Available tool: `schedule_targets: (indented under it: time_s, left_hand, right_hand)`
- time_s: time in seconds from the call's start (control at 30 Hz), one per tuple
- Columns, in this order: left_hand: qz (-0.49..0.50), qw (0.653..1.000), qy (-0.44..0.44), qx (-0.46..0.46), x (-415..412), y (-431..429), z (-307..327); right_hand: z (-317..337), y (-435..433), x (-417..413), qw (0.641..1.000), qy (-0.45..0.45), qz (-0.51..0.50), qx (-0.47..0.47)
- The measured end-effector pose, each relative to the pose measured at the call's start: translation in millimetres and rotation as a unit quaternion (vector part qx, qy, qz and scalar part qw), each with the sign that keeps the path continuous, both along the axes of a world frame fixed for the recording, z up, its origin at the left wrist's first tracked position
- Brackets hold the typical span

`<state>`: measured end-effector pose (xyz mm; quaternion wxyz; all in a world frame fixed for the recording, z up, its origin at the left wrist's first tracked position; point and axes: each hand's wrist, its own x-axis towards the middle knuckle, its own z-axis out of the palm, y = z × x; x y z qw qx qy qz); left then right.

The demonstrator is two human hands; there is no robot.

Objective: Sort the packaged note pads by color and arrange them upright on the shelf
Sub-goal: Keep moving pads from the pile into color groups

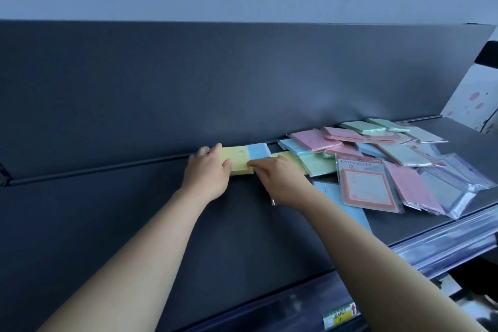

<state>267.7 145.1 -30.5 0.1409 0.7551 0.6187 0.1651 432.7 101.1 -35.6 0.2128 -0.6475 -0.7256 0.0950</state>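
Yellow note pad (238, 162) stands upright at the rear of the shelf (134, 224), against the back panel (188, 89); left hand (206, 172) grips it, thumb on the front face, fingers curled over its top left corner; blue note pad (258, 150) stands just behind it, to the right; right hand (281, 182) has fingers straight and pressed together, tips touching the yellow note pad's right edge; flat blue packet (343, 206) lies beside the right forearm; loose pile (377, 159) of pink, blue and green pads lies flat further right on the same shelf.
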Motion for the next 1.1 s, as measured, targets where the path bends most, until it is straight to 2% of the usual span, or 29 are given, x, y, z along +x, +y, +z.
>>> schedule_targets:
  time_s: [0.1, 0.27, 0.47, 0.63, 0.8, 0.9, 1.1]
  left_hand:
    - [-0.001, 0.998, 0.044, -0.034, -9, 3, 3]
    - [-0.061, 0.992, 0.067, -0.089, -16, 15, 17]
    - [-0.016, 0.996, -0.049, -0.071, -33, 5, 8]
    - [0.005, 0.985, -0.147, -0.085, -45, -8, 11]
    - [0.024, 0.983, -0.168, -0.073, -57, -23, 13]
    - [0.041, 0.978, -0.189, -0.078, -64, -32, 15]
    - [0.057, 0.980, -0.177, -0.071, -75, -42, 20]
  right_hand:
    - [7, 4, -1, 0.996, 0.051, -0.064, 0.019]
    - [9, 19, -3, 0.995, -0.009, -0.093, -0.038]
    - [5, 18, -11, 0.995, -0.002, -0.096, -0.023]
    - [19, 9, -26, 0.990, 0.054, -0.115, -0.065]
    - [21, 13, -35, 0.983, 0.134, -0.117, -0.057]
    - [24, 13, -42, 0.982, 0.152, -0.105, -0.047]
    - [26, 4, -48, 0.971, 0.219, -0.085, -0.045]
